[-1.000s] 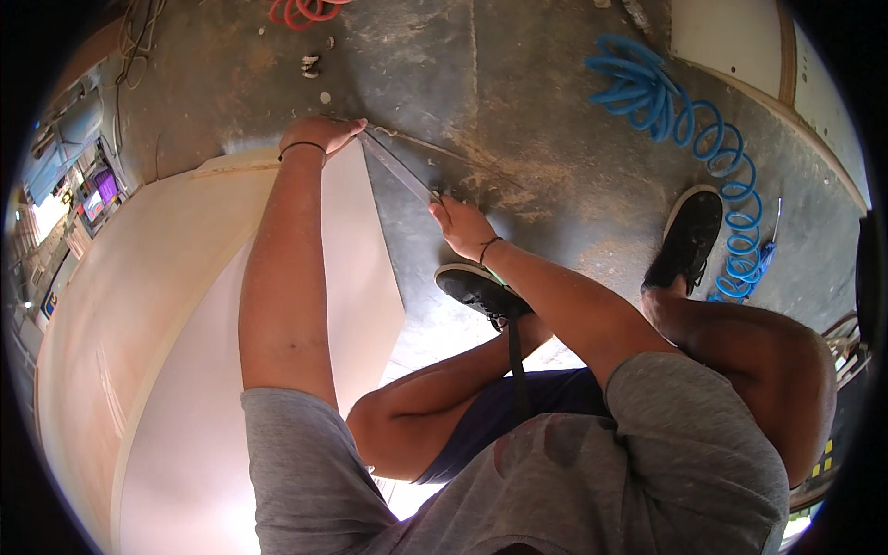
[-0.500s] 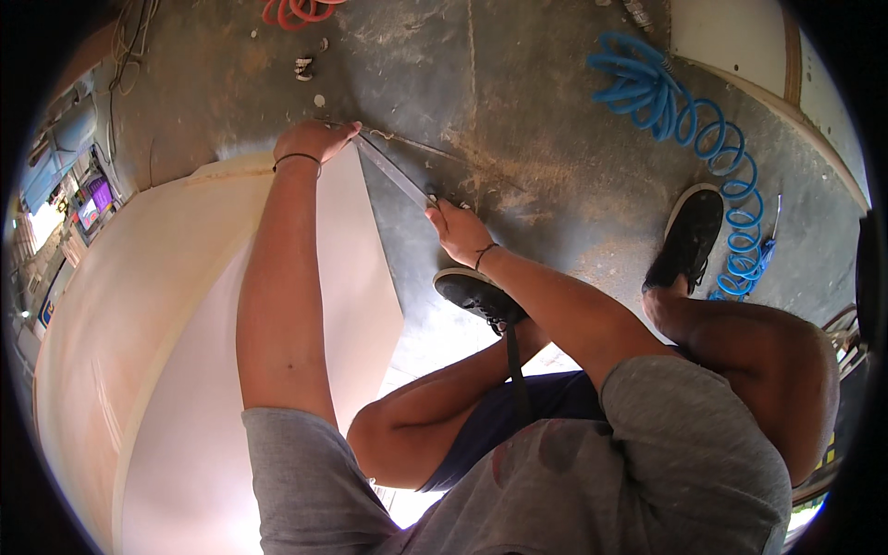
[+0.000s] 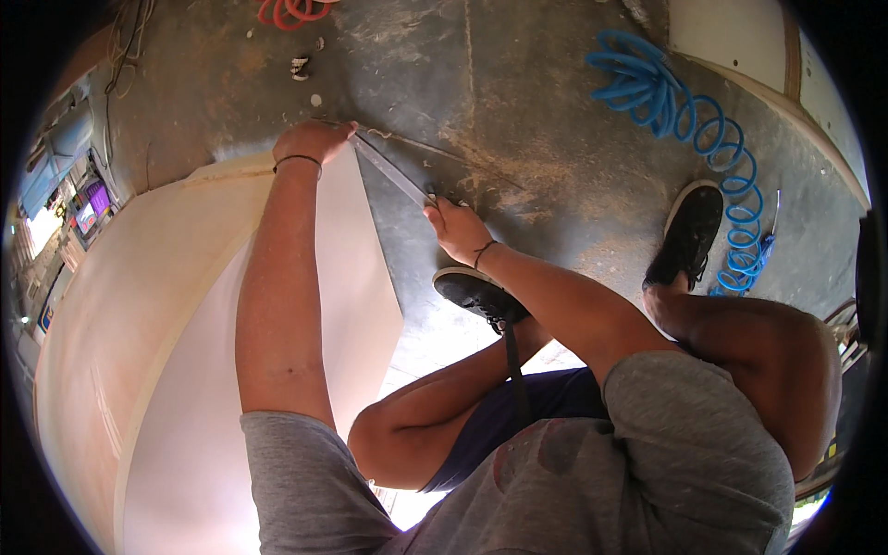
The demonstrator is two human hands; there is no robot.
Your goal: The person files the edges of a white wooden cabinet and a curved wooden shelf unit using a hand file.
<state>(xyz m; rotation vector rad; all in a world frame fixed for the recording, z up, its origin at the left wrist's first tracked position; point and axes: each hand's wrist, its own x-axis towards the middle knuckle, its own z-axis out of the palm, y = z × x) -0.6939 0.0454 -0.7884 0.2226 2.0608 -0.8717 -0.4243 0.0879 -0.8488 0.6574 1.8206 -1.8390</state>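
Spanning flat metal strip (image 3: 393,170) between two hands, upper centre of frame.
Gripping lower end in right hand (image 3: 459,231), with fingers curled around it; setting left hand (image 3: 313,143) at upper end, with thumb tip at the metal. Cannot tell whether pinching there, with fingers hidden behind back of hand. Placed at two ends presumably for steadier control of angle. Held just beside far corner of large pale box (image 3: 356,268), left of frame. Note blue coiled hose (image 3: 634,81) at upper right, well apart, on grey floor (image 3: 555,111).
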